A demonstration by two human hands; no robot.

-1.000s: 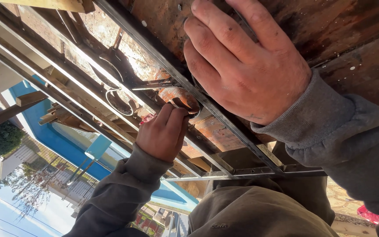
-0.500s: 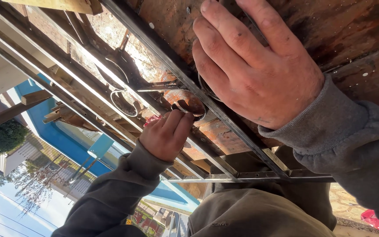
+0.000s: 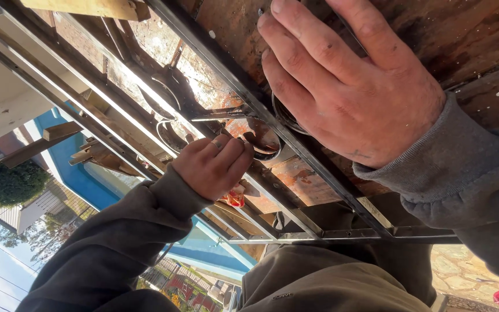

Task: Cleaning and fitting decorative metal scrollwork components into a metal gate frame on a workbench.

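The left hand's fingers [image 3: 226,151] are curled shut around the edge of a small metal ring [image 3: 263,140], pinching it at its rim. The ring lies against the long steel bar [image 3: 295,147] that runs slantwise through the view, and every other place is best told from that bar. The left hand [image 3: 212,167] sits just on the near side of the bar, its grey sleeve [image 3: 111,248] trailing away from it toward the lower edge.

The right hand's fingers [image 3: 307,58] are spread and laid flat, palm down, across the far side of the bar, gripping nothing. They press on a rusty sheet [image 3: 463,34] of dark, stained metal. Beneath the right hand [image 3: 347,92] a second ring [image 3: 284,115] peeks out, touching the bar, mostly hidden by the palm. Its cuff [image 3: 434,162] is grey and ribbed.

The bar is part of a welded frame [image 3: 342,236]: a cross piece meets it near the person's lap, and thinner rails [image 3: 88,86] run alongside it, well apart from the hands. Between those rails and the bar a curled scroll [image 3: 168,130] of thin metal is fixed, near the first ring. The rings hold nothing inside them; rusty sheet shows through the first one.

A small red thing [image 3: 235,199] lies just below the left hand, too blurred to tell. Beyond the frame stand a blue wall [image 3: 76,173] and a green bush [image 3: 7,185].
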